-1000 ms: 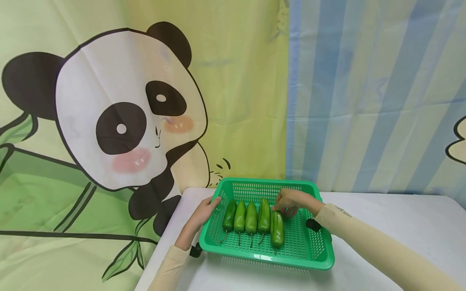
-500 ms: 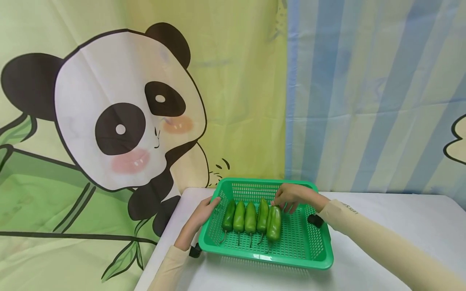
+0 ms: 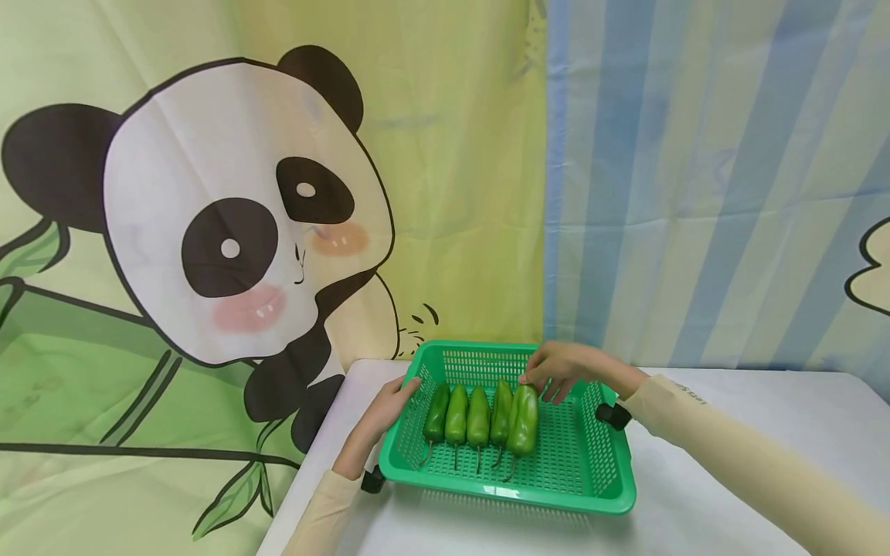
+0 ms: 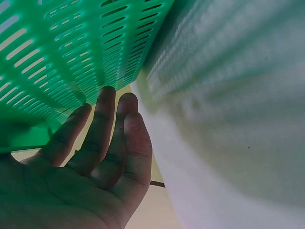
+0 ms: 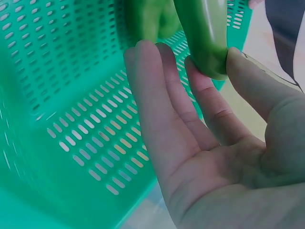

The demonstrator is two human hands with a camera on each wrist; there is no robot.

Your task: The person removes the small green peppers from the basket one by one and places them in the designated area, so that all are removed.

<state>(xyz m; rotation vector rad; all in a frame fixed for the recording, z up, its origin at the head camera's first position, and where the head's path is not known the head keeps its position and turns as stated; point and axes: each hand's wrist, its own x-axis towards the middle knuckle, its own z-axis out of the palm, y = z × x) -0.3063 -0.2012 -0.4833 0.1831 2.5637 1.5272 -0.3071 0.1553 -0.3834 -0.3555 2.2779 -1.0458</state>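
A green plastic basket (image 3: 570, 506) holds several green peppers (image 3: 477, 417) in a side-by-side row, stems toward the front. My left hand (image 3: 384, 405) grips its left rim, the thumb over the top; in the left wrist view that hand's fingers (image 4: 97, 131) lie along the outer wall. With thumb and a fingertip, my right hand (image 3: 559, 367) pinches the far tip of the rightmost pepper (image 3: 523, 421). That pepper is tilted, its far end raised, close beside its neighbour. In the right wrist view the pinched tip of the pepper (image 5: 209, 52) shows, while the other fingers are extended.
The basket stands on a white-covered table (image 3: 751, 432) against a curtain (image 3: 473, 193) printed with a panda and stripes. Bare slotted floor lies right of the peppers inside the basket. Black wrist cameras (image 3: 613, 415) sit close to its side walls.
My right hand has moved up and slightly back with the rightmost pepper, which has shifted left and away from the front, against the row. The left hand stays on the rim.
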